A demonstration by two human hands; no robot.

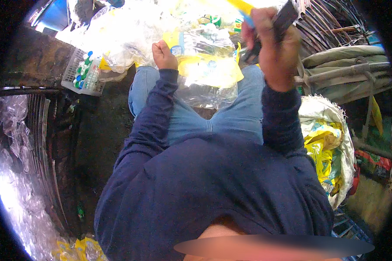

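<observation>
Clear plastic with yellow labels [209,67], which looks like one or more large bottles, lies between my knees. My left hand [164,56] is closed at its left side, thumb on top, next to a yellow and blue label; what the fingers hold is hidden. Raised at the upper right, my right hand [281,48] is closed round a long black tool [286,19], smeared by motion, so its exact kind does not show. A yellow and blue strip [241,6] is by that hand's fingertips; whether they pinch it I cannot tell.
A grey plastic basket [69,80] of green, blue and white caps stands at the left. On the right, a white woven sack [348,161] holds yellow wrappers. Rolled grey-green cloth [348,65] and thin dark strips [331,21] lie beyond. Clear plastic [19,195] fills the left edge.
</observation>
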